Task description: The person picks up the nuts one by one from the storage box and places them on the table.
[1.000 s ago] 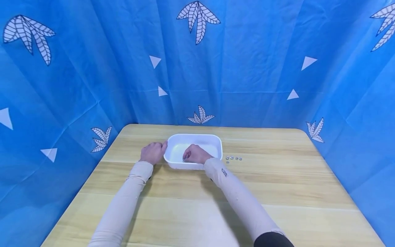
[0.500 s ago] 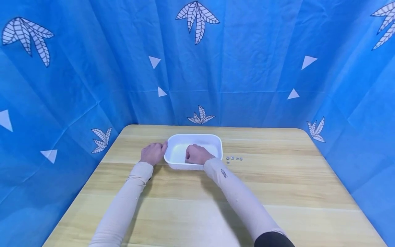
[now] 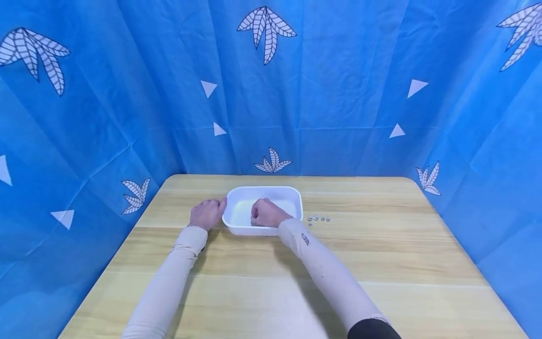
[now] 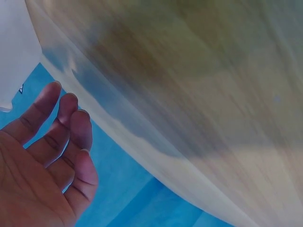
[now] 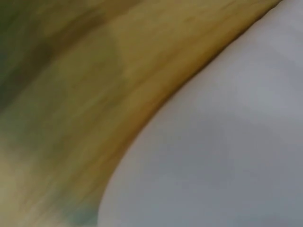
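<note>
A white plastic basin stands on the wooden table. My left hand touches its left rim with the thumb side. In the left wrist view the fingers of that hand are loosely bent and apart from the basin. Inside the basin is my right hand, its fingers curled. The fingertips are turned away, so whether they hold something small is hidden. Several small round silvery metal pieces lie on the table just right of the basin. The right wrist view shows the basin's outer wall but no hand.
The pale wooden table extends in front of the basin and to both sides. A blue patterned curtain hangs behind it and along both sides.
The right hand's fingers have curled further in; a second ago a small shiny thing showed at the fingertips, and now it is hidden. The left hand keeps its place at the rim.
</note>
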The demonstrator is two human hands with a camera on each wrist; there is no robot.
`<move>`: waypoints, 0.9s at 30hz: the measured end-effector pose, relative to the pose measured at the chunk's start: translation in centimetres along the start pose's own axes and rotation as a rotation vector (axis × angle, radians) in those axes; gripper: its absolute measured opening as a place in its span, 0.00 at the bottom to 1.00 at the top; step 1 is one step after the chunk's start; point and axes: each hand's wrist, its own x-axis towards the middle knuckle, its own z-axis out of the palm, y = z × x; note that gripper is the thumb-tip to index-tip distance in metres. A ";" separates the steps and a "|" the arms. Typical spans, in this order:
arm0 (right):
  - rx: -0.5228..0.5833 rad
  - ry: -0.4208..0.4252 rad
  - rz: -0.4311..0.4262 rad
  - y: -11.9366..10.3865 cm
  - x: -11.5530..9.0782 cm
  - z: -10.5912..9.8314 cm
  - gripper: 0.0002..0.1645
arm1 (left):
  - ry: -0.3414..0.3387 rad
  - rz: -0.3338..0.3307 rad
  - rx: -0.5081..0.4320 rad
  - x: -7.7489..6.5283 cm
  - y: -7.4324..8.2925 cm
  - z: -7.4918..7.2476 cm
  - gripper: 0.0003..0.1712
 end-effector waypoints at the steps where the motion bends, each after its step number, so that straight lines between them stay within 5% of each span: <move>1: 0.013 -0.006 0.000 0.0 0.0 0.1 0.05 | -0.002 -0.002 0.000 0.0 -0.1 0.0 0.45; 27: 0.390 0.110 -0.042 0.6 0.2 0.0 0.10 | -0.010 -0.015 -0.013 0.0 0.1 -0.1 0.43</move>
